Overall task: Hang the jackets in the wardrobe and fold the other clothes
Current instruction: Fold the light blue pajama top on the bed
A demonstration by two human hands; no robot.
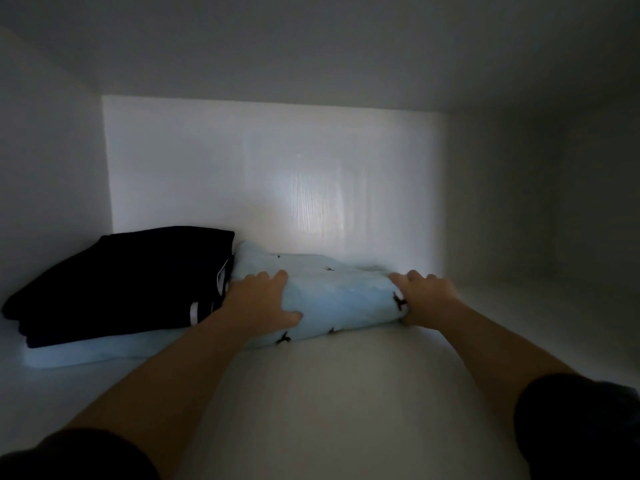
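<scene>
A folded pale-blue garment (332, 299) lies on a white wardrobe shelf (346, 393), beside a dark folded stack (117, 282). The left hand (258, 299) and right hand (427, 296) grip its two ends, fingers curled over it.

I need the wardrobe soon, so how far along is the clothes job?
Done: a dark folded pile sits on the shelf. In hand: the left hand and right hand grip a folded light blue garment beside it. Left: jackets aren't in view, so can't tell.
</scene>
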